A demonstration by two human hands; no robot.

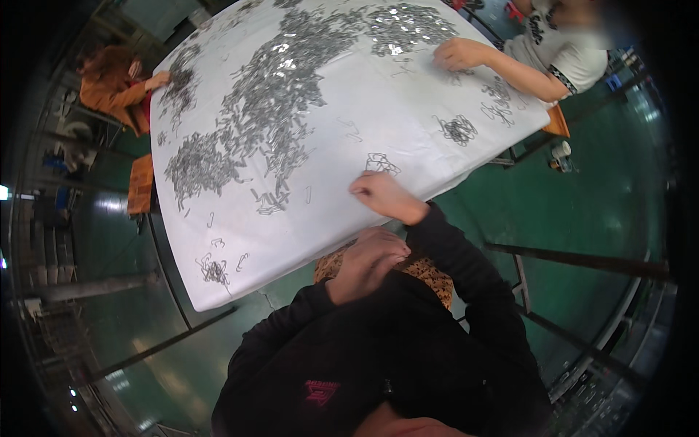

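Note:
Near the front edge of the white-covered table, my right hand (391, 198) is low over the cloth with its fingers curled together. Whatever it may pinch is too small to make out. Just beyond it lies a small cluster of bent wire clips (380, 163). My left hand (368, 256) is held in front of my body at the table's near edge, its fingers bent and pressed together; anything inside them is hidden. A large spread of small grey metal clips (273, 87) covers the middle and far part of the table.
Loose wire clips (214, 271) lie at the near left corner, and another tangle (457, 130) lies to the right. A co-worker's arm (502, 67) reaches in at the far right; a person in brown (115, 86) works at the left. A wooden stool (140, 183) stands left.

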